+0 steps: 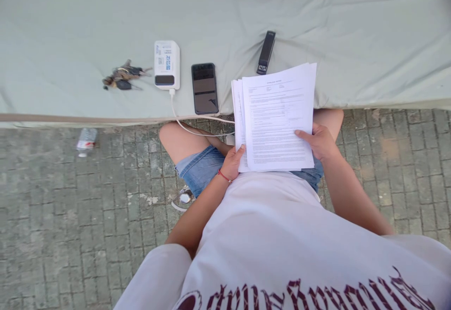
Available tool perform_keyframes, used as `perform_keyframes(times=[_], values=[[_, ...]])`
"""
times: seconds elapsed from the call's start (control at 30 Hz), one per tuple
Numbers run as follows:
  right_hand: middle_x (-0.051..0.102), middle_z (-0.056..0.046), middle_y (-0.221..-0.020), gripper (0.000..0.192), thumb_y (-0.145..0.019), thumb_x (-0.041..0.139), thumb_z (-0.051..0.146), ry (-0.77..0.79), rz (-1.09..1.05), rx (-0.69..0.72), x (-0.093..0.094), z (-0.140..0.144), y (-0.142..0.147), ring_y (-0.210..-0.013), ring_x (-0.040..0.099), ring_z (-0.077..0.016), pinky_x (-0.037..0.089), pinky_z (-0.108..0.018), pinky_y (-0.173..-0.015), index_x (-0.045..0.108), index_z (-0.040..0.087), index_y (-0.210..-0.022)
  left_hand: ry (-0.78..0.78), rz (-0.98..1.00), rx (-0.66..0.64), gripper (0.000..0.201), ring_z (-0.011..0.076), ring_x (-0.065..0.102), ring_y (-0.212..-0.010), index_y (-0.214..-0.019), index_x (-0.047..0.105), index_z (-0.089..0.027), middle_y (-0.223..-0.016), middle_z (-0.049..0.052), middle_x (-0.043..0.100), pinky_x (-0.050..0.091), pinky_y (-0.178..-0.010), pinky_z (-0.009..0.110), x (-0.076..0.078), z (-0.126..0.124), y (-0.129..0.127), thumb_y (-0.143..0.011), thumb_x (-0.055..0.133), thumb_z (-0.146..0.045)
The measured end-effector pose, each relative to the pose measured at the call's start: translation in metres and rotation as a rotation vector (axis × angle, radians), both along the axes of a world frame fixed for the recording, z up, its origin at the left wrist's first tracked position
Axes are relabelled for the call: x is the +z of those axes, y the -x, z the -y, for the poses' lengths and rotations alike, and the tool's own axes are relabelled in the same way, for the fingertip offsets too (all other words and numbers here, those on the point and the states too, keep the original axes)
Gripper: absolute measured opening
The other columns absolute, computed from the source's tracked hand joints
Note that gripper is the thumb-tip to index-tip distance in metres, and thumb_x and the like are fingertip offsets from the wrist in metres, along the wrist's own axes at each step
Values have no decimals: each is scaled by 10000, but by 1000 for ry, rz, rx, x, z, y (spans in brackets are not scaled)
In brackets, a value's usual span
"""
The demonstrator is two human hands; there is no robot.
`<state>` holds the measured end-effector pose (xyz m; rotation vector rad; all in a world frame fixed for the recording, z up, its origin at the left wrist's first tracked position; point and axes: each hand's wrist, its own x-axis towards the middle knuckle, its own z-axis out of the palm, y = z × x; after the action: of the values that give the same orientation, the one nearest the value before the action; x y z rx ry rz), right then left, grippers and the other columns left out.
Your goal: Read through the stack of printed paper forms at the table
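A stack of papers is held over the lap, top edge resting on the table rim. It is clamped from both sides: left hand closed on the bottom-left corner, thumb on top; right hand closed on the right edge, thumb laid across the top sheet.

Handling, as judged: light, thin, floppy; sheets are fanned at the left, so they can slide apart or be caught by wind. Best gripped at two opp. edges w/ thumbs pressing down, approx. as now; a one-corner hold would likely let it sag and spill.

On the cloth lie keys, a white power bank w/ cable, a phone, a black stick-like device. A bottle lies on the paving.

Hard to tell: the print is too small to read; fingers under the stack are hidden; sheet count unclear; a grey object at the top edge is cut off; the cable's far end is hidden behind the papers.
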<state>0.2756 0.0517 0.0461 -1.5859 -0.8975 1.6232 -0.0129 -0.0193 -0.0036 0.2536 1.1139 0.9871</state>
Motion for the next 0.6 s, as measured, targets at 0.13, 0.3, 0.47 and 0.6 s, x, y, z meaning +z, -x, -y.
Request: perform_keyframes(times=[0.13, 0.3, 0.47, 0.6], values=[[816, -23, -1149, 593, -642, 963, 552, 10, -32, 33, -5, 4, 6, -1245, 702, -378, 562, -599, -1112, 785, 292, -1145, 17, -23, 5, 659, 390, 626, -1349, -1118, 770, -144, -1144, 150, 801, 480, -1180, 525, -2, 0, 1, -666, 939, -593], [817, -22, -1081, 543, -645, 949, 567, -44, 54, 6, -19, 2, 6, -1162, 726, -348, 574, -556, -1066, 763, 283, -1069, 21, -20, 16, 649, 383, 626, -1350, -1111, 772, -142, -1164, 150, 797, 479, -1177, 509, -4, 1, 1, -697, 908, -622], [780, -2, -887, 461, -627, 951, 579, -130, 158, -27, -30, -2, -11, -987, 742, -294, 603, -512, -980, 726, 287, -905, 28, -7, 23, 643, 375, 636, -1340, -1119, 773, -146, -1180, 150, 794, 478, -1177, 501, -4, 1, 0, -705, 907, -618], [770, -3, -856, 397, -676, 927, 579, -102, 166, 36, -27, 0, -21, -887, 731, -270, 611, -497, -919, 746, 286, -874, 32, 7, 18, 672, 377, 638, -1338, -1116, 778, -141, -1203, 158, 786, 481, -1178, 495, -3, 1, 0, -695, 903, -649]])
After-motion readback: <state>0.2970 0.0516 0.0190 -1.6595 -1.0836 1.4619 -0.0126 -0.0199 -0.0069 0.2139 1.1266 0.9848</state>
